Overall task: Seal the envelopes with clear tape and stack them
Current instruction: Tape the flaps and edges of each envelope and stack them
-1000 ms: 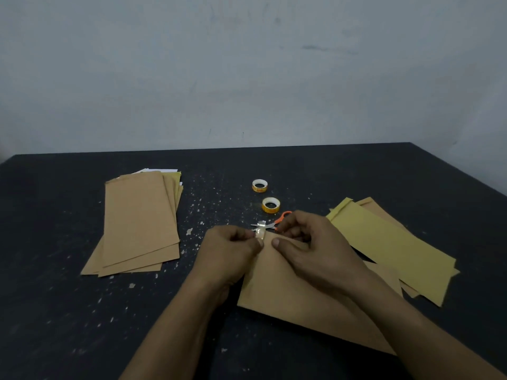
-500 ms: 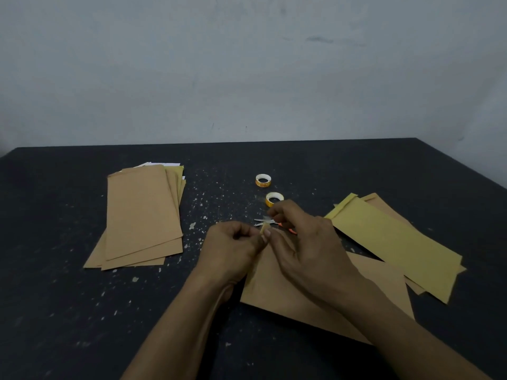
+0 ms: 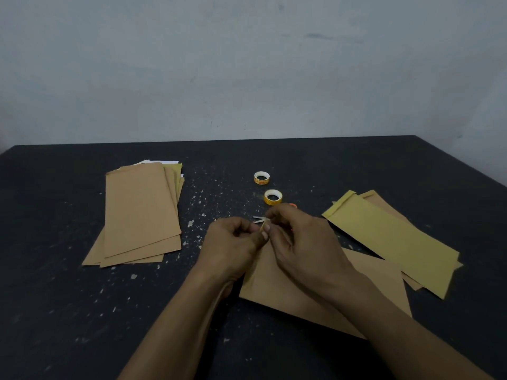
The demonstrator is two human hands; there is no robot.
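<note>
So the worktop [image 3: 68,311] is a dark, almost black slab, peppered with pale flecks and chips, mostly through the middle. Behind it there's just a plain grey-blue wall [image 3: 247,64] with a few faint smudges, and the lighting's pretty dim.

Both hands are up close together over the near-centre. The left hand [image 3: 233,244] and right hand [image 3: 307,242] have their fingers [image 3: 274,215] curled in, tips meeting, pinching a tiny pale tape strip [image 3: 265,226] between them. It's right at the far end of the brown envelope [image 3: 315,292], which lies flat and angled on the worktop under the right wrist. Can't really tell if the strip is already stuck to the paper.

Just past the fingertips, the scissors [image 3: 258,219] poke out, metal blades on the left and a bit of orange handle behind the right hand. Two small tape rolls [image 3: 273,197] sit further back, one behind the other.

Off to the left is a fanned stack of brown envelopes [image 3: 142,212]. On the right is a looser pile of yellower envelopes [image 3: 392,239], slanted, well apart from the stack.
</note>
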